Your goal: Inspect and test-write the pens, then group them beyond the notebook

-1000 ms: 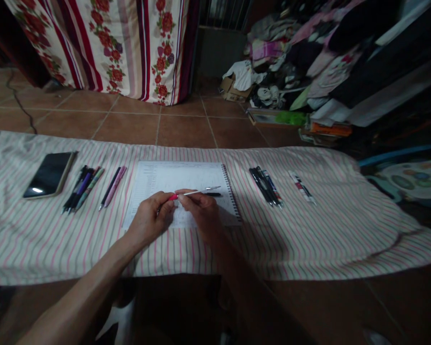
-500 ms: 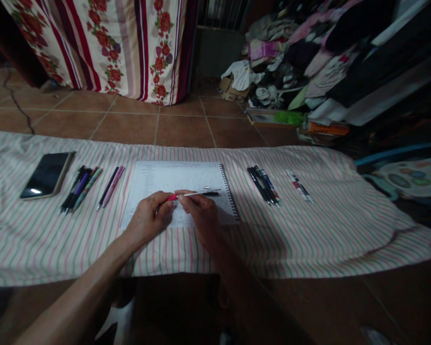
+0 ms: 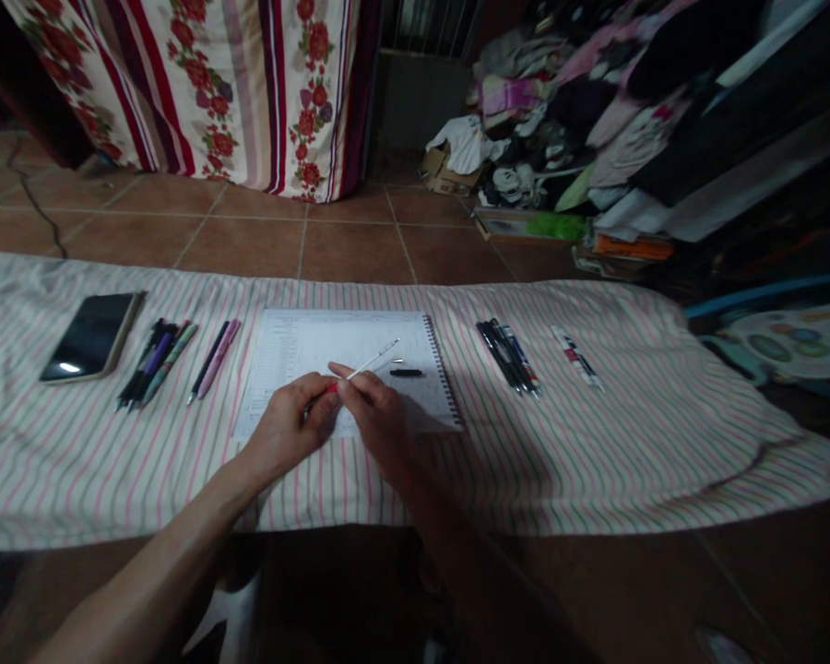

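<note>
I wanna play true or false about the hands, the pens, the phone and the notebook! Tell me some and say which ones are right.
1. Both the left hand and the right hand are over the white spiral-bound notebook. True.
2. The rectangular black-screened phone is right of the notebook. False: the phone lies to its left.
3. A slim pink pen lies beside a slim dark pen. True.
4. The short black tube is in the left hand. False: the tube lies on the notebook.
5. A small red-pink piece shows between the hands. True.
</note>
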Demonstrator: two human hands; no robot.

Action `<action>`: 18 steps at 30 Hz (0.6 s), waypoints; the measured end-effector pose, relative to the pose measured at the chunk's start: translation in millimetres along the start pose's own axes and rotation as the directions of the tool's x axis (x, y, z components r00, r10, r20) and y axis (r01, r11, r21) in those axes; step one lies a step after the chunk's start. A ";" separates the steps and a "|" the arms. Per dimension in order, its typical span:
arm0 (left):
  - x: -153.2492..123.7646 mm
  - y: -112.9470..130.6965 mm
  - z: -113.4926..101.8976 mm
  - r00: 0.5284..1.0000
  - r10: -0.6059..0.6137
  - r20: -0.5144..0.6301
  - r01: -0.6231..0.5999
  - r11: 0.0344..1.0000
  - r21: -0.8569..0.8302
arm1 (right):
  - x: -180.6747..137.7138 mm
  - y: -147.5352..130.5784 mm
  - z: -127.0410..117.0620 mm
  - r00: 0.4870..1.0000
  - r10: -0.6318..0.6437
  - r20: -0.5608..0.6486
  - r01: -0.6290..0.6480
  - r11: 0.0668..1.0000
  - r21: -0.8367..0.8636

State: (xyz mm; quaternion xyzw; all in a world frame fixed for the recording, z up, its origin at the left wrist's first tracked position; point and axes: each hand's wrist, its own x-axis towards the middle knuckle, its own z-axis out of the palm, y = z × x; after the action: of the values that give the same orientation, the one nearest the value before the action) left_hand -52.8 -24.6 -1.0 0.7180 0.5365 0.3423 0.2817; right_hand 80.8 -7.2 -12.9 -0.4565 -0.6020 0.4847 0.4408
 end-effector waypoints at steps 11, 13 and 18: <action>-1.2 -1.4 11.3 0.982 -0.183 -0.053 0.157 0.936 -0.315 | 0.2 0.9 1.9 0.994 -0.110 -0.008 0.108 0.983 -0.151; -0.9 -0.6 12.7 0.971 -0.233 -0.061 0.189 0.895 -0.404 | 0.2 -0.3 0.7 0.995 -0.096 -0.018 0.091 0.979 -0.184; 0.8 4.3 10.6 0.957 -0.288 -0.045 0.231 0.844 -0.484 | 0.3 -5.7 -3.4 0.998 -0.043 -0.049 0.035 0.988 -0.150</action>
State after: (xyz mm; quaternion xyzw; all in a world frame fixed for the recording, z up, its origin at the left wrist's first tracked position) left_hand -41.8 -25.4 -3.9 0.5270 0.5443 0.4626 0.4604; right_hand 83.4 -6.9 -6.7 -0.4889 -0.6336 0.4175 0.4304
